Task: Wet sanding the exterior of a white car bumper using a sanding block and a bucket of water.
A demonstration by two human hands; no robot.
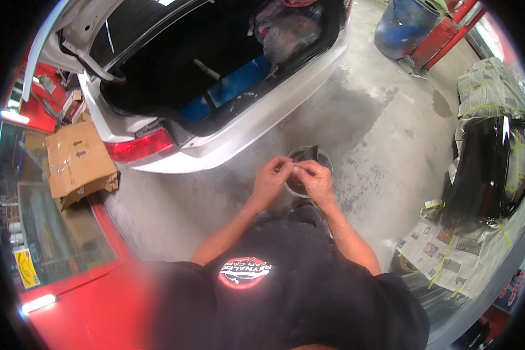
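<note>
Left hand (272,178): fingers curled, tips drawn in against the right hand (316,179), which is in the same pinch pose. Can't tell whether either pinch is fully closed or has hold of anything; whatever might sit between the tips is too small to make out. Nearest thing is the bucket (331,168), on the floor, partly hidden behind the hands, with a dark piece (312,154) at its far side. Step in hand reads as fine two-handed fingertip work by the bucket; next move likely calls for a light, steady pinch, both hands close. Outward from bucket: white car (268,119) ahead-left, trunk open; cardboard box (79,157) well left; blue drum (399,29) far ahead-right; black panel (478,166) with newspaper (426,248) well right.
</note>
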